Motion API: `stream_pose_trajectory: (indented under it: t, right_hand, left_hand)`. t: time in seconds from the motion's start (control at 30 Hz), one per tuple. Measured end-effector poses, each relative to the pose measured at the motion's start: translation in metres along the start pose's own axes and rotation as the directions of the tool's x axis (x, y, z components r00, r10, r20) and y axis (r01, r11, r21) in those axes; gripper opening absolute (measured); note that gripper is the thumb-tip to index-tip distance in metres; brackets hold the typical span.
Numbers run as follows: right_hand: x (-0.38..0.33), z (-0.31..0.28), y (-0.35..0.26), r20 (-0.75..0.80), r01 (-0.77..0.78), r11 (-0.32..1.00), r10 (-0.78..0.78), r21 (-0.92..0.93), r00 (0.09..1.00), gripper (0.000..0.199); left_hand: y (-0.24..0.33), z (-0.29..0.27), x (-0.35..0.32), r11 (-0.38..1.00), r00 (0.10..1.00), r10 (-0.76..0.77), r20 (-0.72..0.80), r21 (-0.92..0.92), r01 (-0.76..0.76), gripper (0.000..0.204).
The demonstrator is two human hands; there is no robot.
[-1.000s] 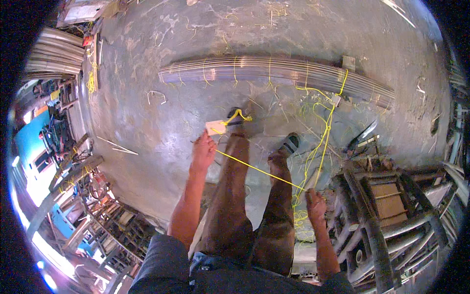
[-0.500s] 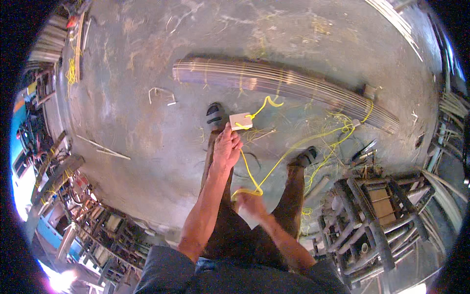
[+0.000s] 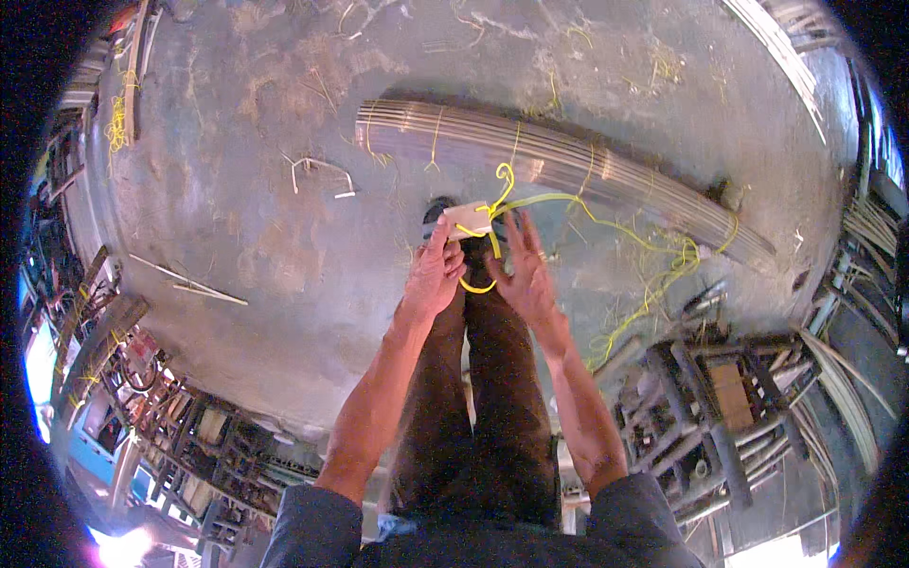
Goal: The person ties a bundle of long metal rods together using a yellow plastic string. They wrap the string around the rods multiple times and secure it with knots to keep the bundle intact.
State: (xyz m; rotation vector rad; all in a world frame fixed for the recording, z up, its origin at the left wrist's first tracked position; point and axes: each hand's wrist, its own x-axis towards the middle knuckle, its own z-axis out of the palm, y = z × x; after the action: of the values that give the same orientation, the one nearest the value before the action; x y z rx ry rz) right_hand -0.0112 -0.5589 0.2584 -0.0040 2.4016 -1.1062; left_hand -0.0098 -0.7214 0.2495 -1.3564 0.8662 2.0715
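1. The left hand (image 3: 434, 276) is closed around a small pale flat rectangular block (image 3: 468, 219), fingers curled against its lower edge, with thin yellow plastic cord (image 3: 495, 189) wound about it.
2. The right hand (image 3: 524, 273) is open, fingers spread and pointing up, palm turned toward the left hand; it sits just beside the block and the cord loops, and I cannot tell whether its fingertips touch the cord.
3. The block is held out in front of the person, above the knees, between the two hands and over the near edge of the bundle on the floor.
4. A loop of the yellow cord hangs down between the hands; another length runs off to the right, across the floor, to a loose tangle of the same cord (image 3: 663, 260).
5. Behind the hands lies a long bundle of thin grey-brown canes tied with yellow bands (image 3: 568, 170), stretched across the stained grey concrete floor (image 3: 256, 189).
6. A bent white wire piece (image 3: 320, 170) and a few thin pale sticks (image 3: 189, 281) lie on the floor to the left, well apart from the hands.
7. A cluttered frame of dark metal bars (image 3: 701, 417) stands to the right, near the right forearm.
8. The person's dark trouser legs (image 3: 473, 398) fill the space under both hands.
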Motion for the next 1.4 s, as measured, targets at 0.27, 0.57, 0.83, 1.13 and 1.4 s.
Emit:
stream_pose_trajectory:
  t: [0.27, 0.57, 0.83, 1.13, 1.4]
  right_hand:
    - [0.082, 0.062, 0.061, -0.014, -0.082, 0.92, 0.095, 0.383, 0.995, 0.052]
    - [0.198, 0.093, 0.124, -0.241, 0.156, 0.907, -0.063, 0.391, 0.969, 0.042]
    - [0.253, 0.117, 0.142, 0.069, -0.082, 0.493, 0.043, 0.866, 0.997, 0.04]
    - [0.278, 0.103, 0.098, 0.008, 0.182, 0.916, -0.198, 0.357, 0.98, 0.052]
    - [0.27, 0.042, 0.07, 0.004, 0.338, 0.94, -0.339, -0.046, 0.941, 0.056]
  left_hand:
    - [-0.012, -0.029, 0.106, 0.857, 0.942, -0.072, 0.329, 0.503, -0.11, 0.036]
    - [0.041, -0.006, 0.219, 0.534, 0.77, 0.489, 0.41, 0.557, -0.636, 0.036]
    - [0.073, -0.026, 0.268, 0.455, 0.673, 0.495, 0.55, 0.496, -0.74, 0.017]
    - [0.11, -0.041, 0.267, 0.28, 0.569, 0.4, 0.719, 0.495, -0.823, 0.02]
    - [0.156, -0.057, 0.204, 0.562, 0.593, 0.214, 0.776, 0.398, -0.725, 0.023]
